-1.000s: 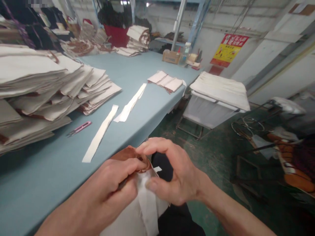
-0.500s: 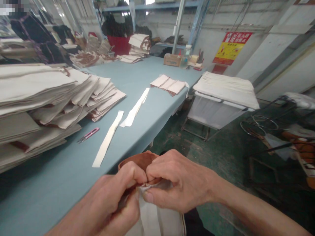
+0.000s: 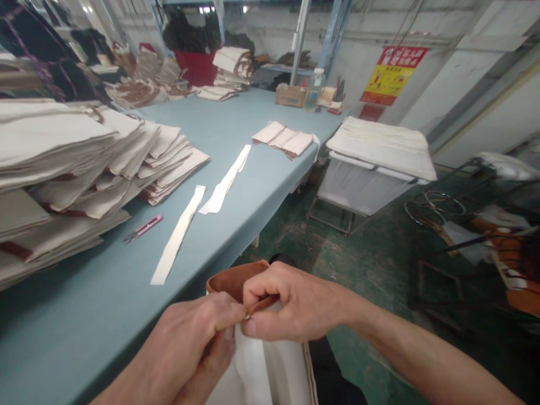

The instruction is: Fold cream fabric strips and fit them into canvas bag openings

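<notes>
A cream fabric piece with a brown inner lining (image 3: 228, 279), looking like a bag, stands near my lap beside the table edge. My left hand (image 3: 198, 329) pinches its upper rim from the left. Close against it, my right hand (image 3: 287, 304) grips the same rim between thumb and curled fingers. The pinched bit of edge is mostly hidden by the fingertips. Below the hands hangs the bag's pale cream side (image 3: 282, 371). On the table lie pink-handled thread snips (image 3: 145, 227) and two white strips, the nearer strip (image 3: 179, 236) and the farther strip (image 3: 225, 181).
Stacked cream fabric pieces (image 3: 54, 152) cover the table's left side. Folded fabric (image 3: 284, 138) lies near the blue table's (image 3: 236, 236) right edge. A bin topped with white cloth (image 3: 379, 147) stands to the right. At the back are a cardboard box (image 3: 290, 96) and a bottle (image 3: 314, 91).
My right hand has shifted slightly left and its fingers have curled more. My left fingers have flattened over the rim. The view has moved a little, shifting the table things left and up.
</notes>
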Available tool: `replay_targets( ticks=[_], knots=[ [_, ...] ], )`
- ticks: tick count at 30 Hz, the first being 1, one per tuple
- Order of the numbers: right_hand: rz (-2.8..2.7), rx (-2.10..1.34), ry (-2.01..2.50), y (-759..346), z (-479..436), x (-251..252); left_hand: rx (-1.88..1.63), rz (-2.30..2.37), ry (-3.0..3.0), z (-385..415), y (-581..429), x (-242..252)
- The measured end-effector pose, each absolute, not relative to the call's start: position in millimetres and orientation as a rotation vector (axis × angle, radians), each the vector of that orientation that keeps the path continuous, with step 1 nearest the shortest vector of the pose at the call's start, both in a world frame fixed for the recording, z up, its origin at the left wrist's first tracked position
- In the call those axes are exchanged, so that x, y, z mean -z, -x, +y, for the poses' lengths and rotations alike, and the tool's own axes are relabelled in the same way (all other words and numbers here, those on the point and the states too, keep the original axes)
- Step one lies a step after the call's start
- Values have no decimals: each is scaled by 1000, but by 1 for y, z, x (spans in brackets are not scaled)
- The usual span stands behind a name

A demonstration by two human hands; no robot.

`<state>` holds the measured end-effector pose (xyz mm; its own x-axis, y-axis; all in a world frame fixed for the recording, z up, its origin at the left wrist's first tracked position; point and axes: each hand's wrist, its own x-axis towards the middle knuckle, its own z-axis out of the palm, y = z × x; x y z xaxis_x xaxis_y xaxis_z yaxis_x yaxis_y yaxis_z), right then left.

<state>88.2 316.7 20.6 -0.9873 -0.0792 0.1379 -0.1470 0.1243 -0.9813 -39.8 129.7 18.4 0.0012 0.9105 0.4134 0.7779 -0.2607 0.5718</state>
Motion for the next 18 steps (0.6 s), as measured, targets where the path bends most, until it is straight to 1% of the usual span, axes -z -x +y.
replay_targets(
  ticks=[2,4,7,9,12,15,18],
  knots=[
    [-2263,-2148,-232,-89,316,-18,-1120,1750,-2141,132,41,-18],
    [-2175,-2291,-233,-91,315,-15,-1065,1765,-2199,133,41,-18],
    [-2028,-2504,-190,-94,311,-12,-929,1909,-2352,132,39,-15],
    [-1924,-2630,-131,-96,307,-9,-904,1985,-2431,133,37,-13],
    [-1723,-2745,-52,-97,298,-2,-1027,2031,-2458,137,35,-10],
    [-1514,-2771,5,-94,284,6,-1158,2011,-2450,141,37,-5],
    [-1439,-2775,47,-90,275,9,-1308,1923,-2427,141,38,3]
  ],
)
